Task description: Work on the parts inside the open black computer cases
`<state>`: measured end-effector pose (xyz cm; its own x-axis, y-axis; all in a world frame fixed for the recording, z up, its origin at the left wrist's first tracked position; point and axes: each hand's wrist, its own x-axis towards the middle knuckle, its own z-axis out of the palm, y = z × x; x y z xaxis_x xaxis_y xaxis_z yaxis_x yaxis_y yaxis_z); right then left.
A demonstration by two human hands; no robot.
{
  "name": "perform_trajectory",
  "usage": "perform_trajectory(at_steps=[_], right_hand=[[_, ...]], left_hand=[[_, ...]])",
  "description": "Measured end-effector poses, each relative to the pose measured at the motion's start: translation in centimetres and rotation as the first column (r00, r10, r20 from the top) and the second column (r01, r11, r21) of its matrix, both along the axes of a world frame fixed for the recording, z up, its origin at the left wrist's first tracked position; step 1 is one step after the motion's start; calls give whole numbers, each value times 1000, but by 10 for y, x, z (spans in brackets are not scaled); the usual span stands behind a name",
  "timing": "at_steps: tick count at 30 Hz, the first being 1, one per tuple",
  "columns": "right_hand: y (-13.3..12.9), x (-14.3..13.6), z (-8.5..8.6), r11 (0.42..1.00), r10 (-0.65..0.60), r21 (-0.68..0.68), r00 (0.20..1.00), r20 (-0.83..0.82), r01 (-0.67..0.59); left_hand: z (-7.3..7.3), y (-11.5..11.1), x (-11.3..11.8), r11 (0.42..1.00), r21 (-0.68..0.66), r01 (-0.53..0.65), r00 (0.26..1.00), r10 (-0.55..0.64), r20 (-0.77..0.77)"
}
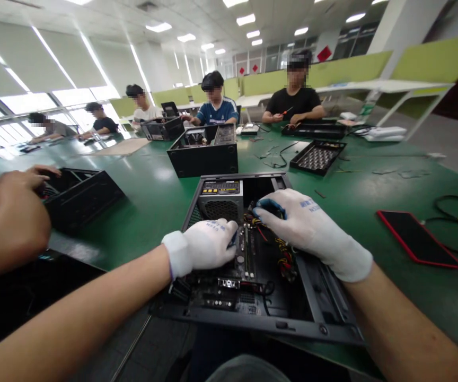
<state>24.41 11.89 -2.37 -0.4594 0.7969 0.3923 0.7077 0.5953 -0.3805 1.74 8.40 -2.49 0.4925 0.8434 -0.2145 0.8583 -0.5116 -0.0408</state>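
An open black computer case [276, 323] lies in front of me, with a power supply [221, 204] at its far left and a motherboard [232, 286] inside. My left hand [209, 244], in a white glove, is over the motherboard beside the memory slots [248, 254]. Its fingers are bent together, and what they hold, if anything, is hidden. Gloved alike, my right hand [296, 217] bends over the case's right side. Its thumb and fingertips close on a dark cable end by the power supply cables [284, 254], which hang bundled below the palm.
A red-edged black panel [420, 239] and black cables [451, 204] lie at the right. Beyond stand another open case [205, 159] and a black perforated tray [318, 156]. At left, a co-worker's arm [12, 223] reaches to a case [84, 199]. Several people work across the green table [145, 228].
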Motion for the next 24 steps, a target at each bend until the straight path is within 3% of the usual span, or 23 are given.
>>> perform_trajectory(at_steps=[4, 8, 14, 24], right_hand=[[0, 0, -2, 1000, 20, 17, 999, 44, -21], [0, 0, -3, 998, 25, 51, 999, 36, -27], [0, 1, -5, 996, 24, 90, 999, 43, -28], [1, 2, -11, 988, 17, 156, 1000, 17, -20]], left_hand=[[-22, 51, 8, 991, -131, -9, 990, -9, -139], [-45, 78, 12, 979, -201, -16, 977, -27, -211], [-62, 84, 13, 975, -224, 6, 974, -56, -219], [-59, 86, 14, 979, -203, -10, 961, -47, -274]])
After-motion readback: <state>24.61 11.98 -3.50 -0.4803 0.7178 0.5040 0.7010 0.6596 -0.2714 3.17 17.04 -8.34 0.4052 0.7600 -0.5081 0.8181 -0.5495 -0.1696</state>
